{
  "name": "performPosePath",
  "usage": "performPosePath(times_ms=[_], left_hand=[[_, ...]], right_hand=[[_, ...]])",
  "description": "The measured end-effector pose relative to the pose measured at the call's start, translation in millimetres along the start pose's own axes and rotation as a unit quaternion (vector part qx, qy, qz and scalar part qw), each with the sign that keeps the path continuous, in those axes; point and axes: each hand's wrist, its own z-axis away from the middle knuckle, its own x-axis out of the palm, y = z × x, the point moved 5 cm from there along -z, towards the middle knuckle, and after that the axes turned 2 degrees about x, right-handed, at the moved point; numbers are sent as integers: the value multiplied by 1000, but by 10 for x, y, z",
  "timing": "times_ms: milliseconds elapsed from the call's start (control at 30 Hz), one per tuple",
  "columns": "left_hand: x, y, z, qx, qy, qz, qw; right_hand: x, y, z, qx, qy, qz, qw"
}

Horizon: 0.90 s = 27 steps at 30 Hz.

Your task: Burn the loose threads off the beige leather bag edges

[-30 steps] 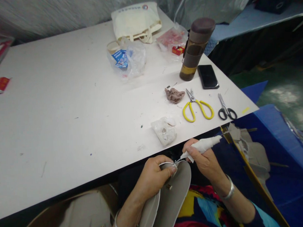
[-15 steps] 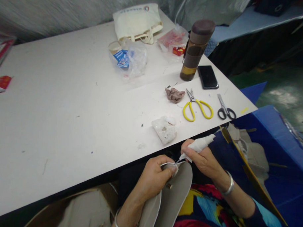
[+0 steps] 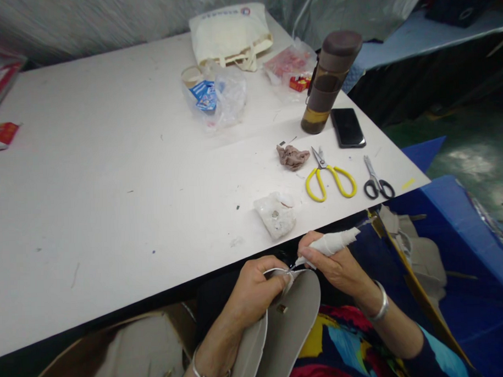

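Observation:
My left hand (image 3: 255,290) is closed on the top edge of a pair of grey insoles (image 3: 283,325) held over my lap, just below the table edge. My right hand (image 3: 334,260), its index finger wrapped in white tape, pinches a small thin tool I cannot make out at the insole's tip, where a white thread (image 3: 277,271) loops. A small metal piece (image 3: 282,308) sits on the upper insole. Both wrists wear silver bangles.
On the white table (image 3: 111,177) lie yellow-handled scissors (image 3: 329,177), black scissors (image 3: 375,181), a phone (image 3: 347,127), a brown bottle (image 3: 328,81), a crumpled brown cloth (image 3: 292,157), a small plastic bag (image 3: 275,214), more bags and a tote (image 3: 229,32). A box of grey pieces (image 3: 419,254) stands at right.
My right hand has shifted slightly left and up, closer to the insole tip. The left hand and insoles stay nearly still.

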Motion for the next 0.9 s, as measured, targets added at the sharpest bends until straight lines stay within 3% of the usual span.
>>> performPosePath(times_ms=[367, 500, 667, 900], left_hand=[[-3, -104, 6, -43, 17, 42, 998], [-17, -94, 20, -61, 29, 45, 997], [-154, -105, 19, -35, 77, 35, 996], [-241, -245, 18, -37, 77, 157, 984]], right_hand=[[47, 120, 201, 12, 88, -38, 995], [-52, 10, 128, -27, 149, -44, 987], [-225, -150, -77, -81, 240, 19, 967], [-268, -205, -285, -109, 217, 75, 967]])
